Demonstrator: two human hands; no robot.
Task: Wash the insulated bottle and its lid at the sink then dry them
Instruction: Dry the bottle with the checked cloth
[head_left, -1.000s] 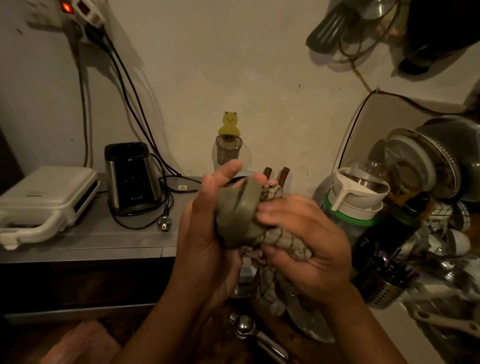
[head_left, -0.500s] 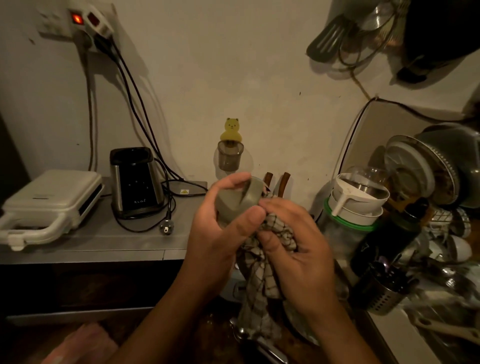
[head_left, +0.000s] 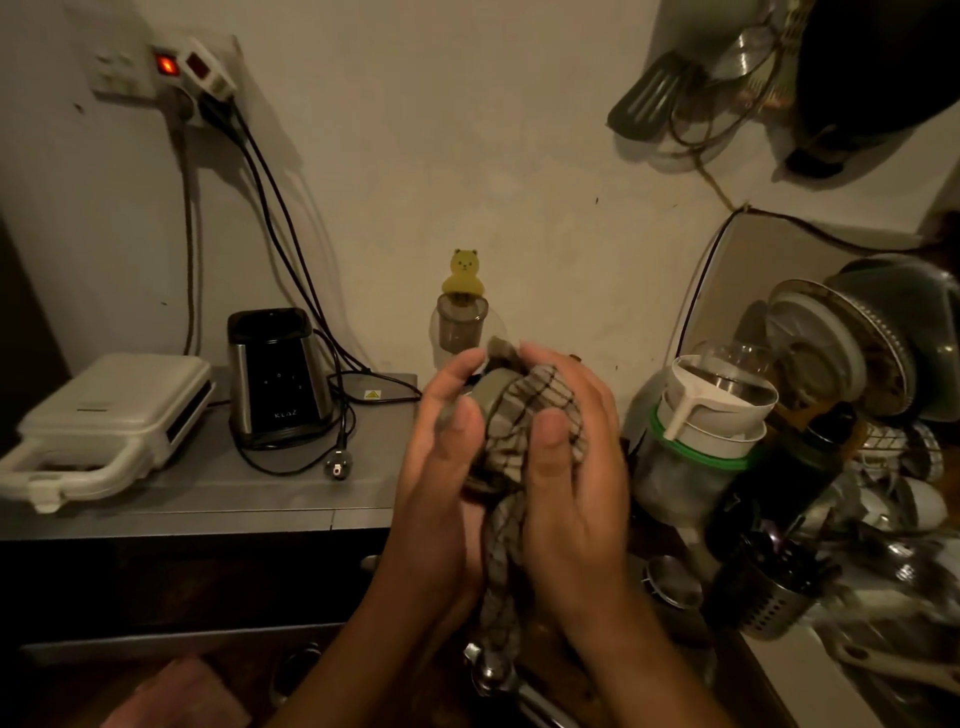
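Both hands are closed around one bundle at the centre of the frame. My left hand (head_left: 447, 467) grips the lid (head_left: 488, 400), thumb pressed on its rim and fingers curled behind. My right hand (head_left: 576, 467) clutches the checked cloth (head_left: 540, 410) against the lid's other side, thumb on top of the fabric.

Half a second ago the lid's flat face lay open to view under the left thumb, with the cloth bunched below it. Now the cloth is wrapped over most of the lid, and only a band of olive side wall shows between the two thumbs. From that band the lid sits roughly edge-on to me, its short axis running across the frame from left to right. How it tilts beyond that I cannot tell. The cloth's loose tail hangs straight down between my wrists towards the tap (head_left: 493, 670).

At centre right a jar with a green rim (head_left: 685, 467) carries stacked white jugs (head_left: 717, 410) with an upturned glass (head_left: 737, 358) on top. Just beside it stands the dark bottle (head_left: 779, 483), upright. Lower right, a perforated metal holder (head_left: 774, 597) is full of dark-handled utensils. On the wall above my hands a small clear cup (head_left: 460, 325) hangs under a yellow bear; I cannot see what is in it.
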